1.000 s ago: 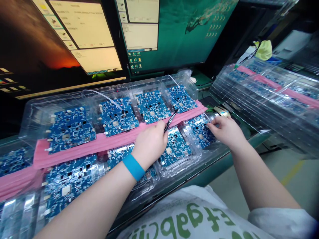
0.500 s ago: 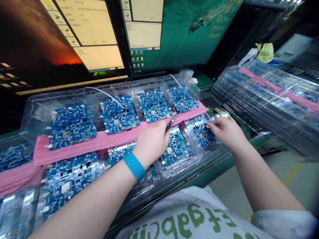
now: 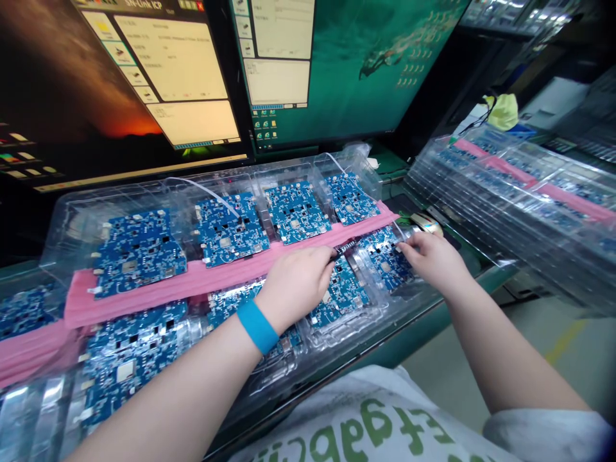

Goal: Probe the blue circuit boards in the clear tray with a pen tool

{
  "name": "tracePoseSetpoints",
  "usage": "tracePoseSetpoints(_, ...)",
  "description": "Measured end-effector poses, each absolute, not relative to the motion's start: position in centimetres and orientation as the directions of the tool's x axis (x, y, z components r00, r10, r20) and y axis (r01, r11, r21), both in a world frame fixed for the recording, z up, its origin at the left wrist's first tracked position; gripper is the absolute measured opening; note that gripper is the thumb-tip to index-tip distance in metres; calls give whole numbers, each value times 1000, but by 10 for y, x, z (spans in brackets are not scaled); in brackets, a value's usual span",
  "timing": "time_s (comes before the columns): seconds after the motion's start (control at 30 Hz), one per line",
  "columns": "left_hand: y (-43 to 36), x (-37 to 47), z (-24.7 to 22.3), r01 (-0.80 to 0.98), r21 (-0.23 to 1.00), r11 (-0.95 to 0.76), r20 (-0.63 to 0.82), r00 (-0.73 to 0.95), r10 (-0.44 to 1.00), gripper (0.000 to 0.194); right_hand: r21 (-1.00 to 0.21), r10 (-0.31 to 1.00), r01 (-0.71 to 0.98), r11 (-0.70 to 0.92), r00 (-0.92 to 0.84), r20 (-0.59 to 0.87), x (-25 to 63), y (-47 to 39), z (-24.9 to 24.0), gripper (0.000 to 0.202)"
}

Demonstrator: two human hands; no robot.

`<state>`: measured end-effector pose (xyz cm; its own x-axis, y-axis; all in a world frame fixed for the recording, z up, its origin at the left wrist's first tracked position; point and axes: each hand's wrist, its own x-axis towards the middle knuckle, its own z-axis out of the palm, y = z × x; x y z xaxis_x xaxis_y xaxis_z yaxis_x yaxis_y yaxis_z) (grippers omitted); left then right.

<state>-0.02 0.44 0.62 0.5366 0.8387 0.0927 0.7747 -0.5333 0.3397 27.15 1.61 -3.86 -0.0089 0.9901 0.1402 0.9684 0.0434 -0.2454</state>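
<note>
My left hand, with a blue wristband, is closed around a thin black pen whose tip lies low over the near row of blue circuit boards. My right hand rests its fingertips on the far-right blue board in the clear plastic tray. A pink foam strip runs across the tray between two rows of boards.
Two monitors stand right behind the tray. A stack of clear trays with more boards and pink strips sits to the right. A yellow-green object lies beyond it. A computer mouse is near my right hand.
The pen in my left hand has tilted down from pointing up-right to lying nearly flat over the boards. My right hand stayed on the right board.
</note>
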Motion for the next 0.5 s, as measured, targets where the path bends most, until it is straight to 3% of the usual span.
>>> tracePoseSetpoints(0.23,4,1,7,798,316,-513,53,525,850,21,-151,978,985,88,-56,202,273,16,-42,22)
tracePoseSetpoints(0.5,4,1,7,799,306,-518,55,528,847,20,-168,977,981,97,-62,205,275,16,-43,24)
